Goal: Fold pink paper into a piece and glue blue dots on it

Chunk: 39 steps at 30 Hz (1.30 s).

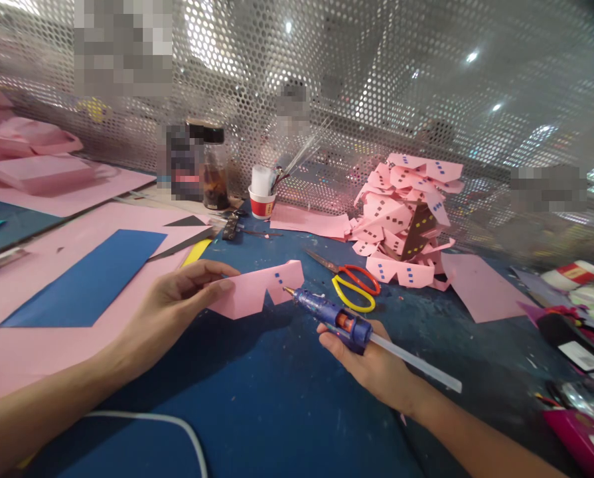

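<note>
Between the thumb and fingers of my left hand (187,292) is a pink paper cutout (244,292), gripped at its left end. It has a V-shaped notch below and a few small blue squares near its right end. My right hand (371,365) is wrapped round a blue hot glue gun (331,315), with a translucent glue stick (416,362) poking out of its back. The gun's nozzle points left, close to the blue squares; whether it touches the paper I cannot tell. Scissors (354,282) with one red and one yellow handle lie just behind the gun.
A heap of pink cutouts with dark squares (386,219) stands at the back right. Pink sheets (102,365) and a blue sheet (87,279) lie on the left. Behind are a jar (215,172) and a red-white cup (262,204), before a perforated metal screen (326,86). A white cable (177,425) curves in front.
</note>
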{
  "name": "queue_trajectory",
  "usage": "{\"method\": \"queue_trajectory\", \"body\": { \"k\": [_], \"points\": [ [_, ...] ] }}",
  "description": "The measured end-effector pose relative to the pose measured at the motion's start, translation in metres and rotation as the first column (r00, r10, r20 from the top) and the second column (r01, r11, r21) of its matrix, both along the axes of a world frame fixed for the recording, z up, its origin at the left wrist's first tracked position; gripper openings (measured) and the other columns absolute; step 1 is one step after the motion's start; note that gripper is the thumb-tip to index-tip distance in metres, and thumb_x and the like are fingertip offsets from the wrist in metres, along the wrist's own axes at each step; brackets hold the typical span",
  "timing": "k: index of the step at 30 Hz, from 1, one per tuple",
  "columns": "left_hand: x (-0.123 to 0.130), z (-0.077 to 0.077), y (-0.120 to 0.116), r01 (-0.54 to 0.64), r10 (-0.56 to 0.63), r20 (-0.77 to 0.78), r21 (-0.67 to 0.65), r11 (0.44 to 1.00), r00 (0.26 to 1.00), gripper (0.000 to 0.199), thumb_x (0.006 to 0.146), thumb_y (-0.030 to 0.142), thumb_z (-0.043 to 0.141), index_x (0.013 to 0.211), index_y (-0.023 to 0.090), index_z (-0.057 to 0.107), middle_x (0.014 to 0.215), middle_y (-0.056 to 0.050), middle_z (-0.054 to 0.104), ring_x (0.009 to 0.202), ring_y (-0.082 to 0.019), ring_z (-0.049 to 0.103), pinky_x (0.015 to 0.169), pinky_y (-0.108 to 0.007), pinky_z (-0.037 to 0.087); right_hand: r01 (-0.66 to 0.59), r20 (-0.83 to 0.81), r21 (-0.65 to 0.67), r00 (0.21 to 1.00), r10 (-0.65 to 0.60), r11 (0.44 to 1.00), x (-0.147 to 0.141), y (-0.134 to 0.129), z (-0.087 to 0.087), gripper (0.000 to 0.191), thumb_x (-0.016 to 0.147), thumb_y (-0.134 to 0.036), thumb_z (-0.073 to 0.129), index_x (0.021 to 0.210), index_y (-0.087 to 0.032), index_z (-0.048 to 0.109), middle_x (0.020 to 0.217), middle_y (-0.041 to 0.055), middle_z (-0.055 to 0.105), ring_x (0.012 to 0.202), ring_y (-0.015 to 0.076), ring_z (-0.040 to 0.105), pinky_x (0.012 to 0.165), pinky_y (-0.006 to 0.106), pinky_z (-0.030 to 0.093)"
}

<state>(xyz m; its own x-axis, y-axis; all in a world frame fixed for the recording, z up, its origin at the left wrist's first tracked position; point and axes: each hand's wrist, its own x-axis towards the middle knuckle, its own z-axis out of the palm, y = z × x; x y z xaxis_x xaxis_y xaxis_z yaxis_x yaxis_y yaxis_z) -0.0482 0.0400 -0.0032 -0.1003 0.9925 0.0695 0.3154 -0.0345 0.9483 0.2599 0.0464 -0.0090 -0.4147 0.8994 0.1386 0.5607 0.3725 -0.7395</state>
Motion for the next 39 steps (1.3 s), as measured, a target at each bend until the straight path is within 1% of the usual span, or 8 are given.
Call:
{"method": "queue_trajectory", "body": {
  "k": [7, 12, 17, 22, 26, 30, 36, 39],
  "points": [
    [0.000, 0.001, -0.001, -0.012, 0.012, 0.010, -0.003, 1.000, 1.000, 0.026, 0.088, 0.046, 0.065, 0.102, 0.024, 0.068, 0.089, 0.003, 0.069, 0.079, -0.014, 0.062, 0.071, -0.023, 0.047, 0.040, 0.001, -0.011, 0.999, -0.040, 0.999, 0.000, 0.000, 0.000, 0.023, 0.092, -0.045, 0.059, 0.098, -0.027, 0.072, 0.077, -0.0012, 0.072, 0.062, 0.0130, 0.065, 0.057, 0.022, 0.054],
    [0.000, -0.001, -0.001, -0.009, 0.009, 0.043, -0.019, 1.000, 0.999, 0.028, 0.086, 0.047, 0.066, 0.103, 0.024, 0.068, 0.092, 0.002, 0.068, 0.082, -0.015, 0.061, 0.072, -0.024, 0.046, 0.037, 0.004, -0.009, 0.999, -0.037, 0.999, -0.001, -0.001, 0.002, 0.023, 0.092, -0.045, 0.059, 0.098, -0.027, 0.072, 0.077, -0.0019, 0.072, 0.063, 0.0124, 0.066, 0.058, 0.021, 0.054],
    [0.001, -0.004, -0.002, 0.012, -0.012, -0.001, -0.013, 1.000, 1.000, 0.031, 0.087, 0.049, 0.064, 0.106, 0.025, 0.067, 0.095, 0.001, 0.069, 0.085, -0.017, 0.060, 0.075, -0.027, 0.044, 0.034, -0.011, 0.024, 0.999, -0.034, 0.999, -0.004, -0.002, 0.003, 0.021, 0.091, -0.042, 0.060, 0.096, -0.026, 0.072, 0.076, -0.0014, 0.072, 0.064, 0.0129, 0.066, 0.060, 0.021, 0.055],
    [0.003, 0.001, -0.005, 0.034, -0.034, -0.008, -0.034, 0.999, 0.999, 0.031, 0.088, 0.048, 0.063, 0.106, 0.023, 0.065, 0.095, 0.000, 0.068, 0.086, -0.019, 0.058, 0.075, -0.028, 0.042, 0.020, -0.008, 0.041, 1.000, -0.019, 0.999, -0.005, -0.002, 0.004, 0.020, 0.091, -0.042, 0.060, 0.095, -0.026, 0.072, 0.078, 0.0003, 0.072, 0.065, 0.0146, 0.067, 0.059, 0.024, 0.055],
    [0.003, 0.001, -0.005, 0.042, -0.043, -0.014, -0.042, 0.998, 0.999, 0.031, 0.088, 0.047, 0.062, 0.108, 0.023, 0.065, 0.096, -0.001, 0.068, 0.086, -0.019, 0.058, 0.075, -0.029, 0.042, 0.028, 0.001, 0.016, 1.000, -0.028, 0.999, -0.004, -0.001, 0.002, 0.022, 0.091, -0.043, 0.060, 0.097, -0.026, 0.073, 0.079, 0.0010, 0.073, 0.066, 0.0159, 0.067, 0.060, 0.026, 0.056],
    [0.002, -0.001, -0.004, 0.046, -0.046, -0.018, -0.038, 0.998, 0.999, 0.032, 0.089, 0.047, 0.061, 0.108, 0.023, 0.065, 0.096, -0.001, 0.068, 0.087, -0.019, 0.058, 0.076, -0.029, 0.042, 0.020, -0.003, -0.004, 1.000, -0.020, 1.000, -0.004, 0.000, 0.003, 0.023, 0.090, -0.043, 0.061, 0.098, -0.026, 0.073, 0.077, 0.0006, 0.072, 0.062, 0.0147, 0.065, 0.058, 0.025, 0.054],
    [0.006, 0.007, -0.006, 0.046, -0.047, -0.020, -0.065, 0.997, 0.999, 0.030, 0.089, 0.048, 0.061, 0.106, 0.023, 0.064, 0.096, 0.000, 0.067, 0.088, -0.017, 0.056, 0.077, -0.028, 0.040, 0.009, -0.002, -0.013, 1.000, -0.009, 1.000, -0.004, 0.000, 0.005, 0.022, 0.091, -0.044, 0.060, 0.097, -0.026, 0.072, 0.078, 0.0001, 0.071, 0.063, 0.0145, 0.065, 0.060, 0.026, 0.055],
    [0.006, 0.006, -0.006, 0.050, -0.051, -0.013, -0.053, 0.997, 0.999, 0.030, 0.090, 0.048, 0.061, 0.106, 0.023, 0.064, 0.096, 0.001, 0.067, 0.088, -0.017, 0.057, 0.077, -0.027, 0.040, 0.028, -0.003, -0.013, 1.000, -0.028, 1.000, -0.004, -0.001, 0.004, 0.023, 0.091, -0.044, 0.060, 0.097, -0.026, 0.073, 0.076, -0.0001, 0.071, 0.062, 0.0146, 0.064, 0.058, 0.025, 0.054]
  ]
}}
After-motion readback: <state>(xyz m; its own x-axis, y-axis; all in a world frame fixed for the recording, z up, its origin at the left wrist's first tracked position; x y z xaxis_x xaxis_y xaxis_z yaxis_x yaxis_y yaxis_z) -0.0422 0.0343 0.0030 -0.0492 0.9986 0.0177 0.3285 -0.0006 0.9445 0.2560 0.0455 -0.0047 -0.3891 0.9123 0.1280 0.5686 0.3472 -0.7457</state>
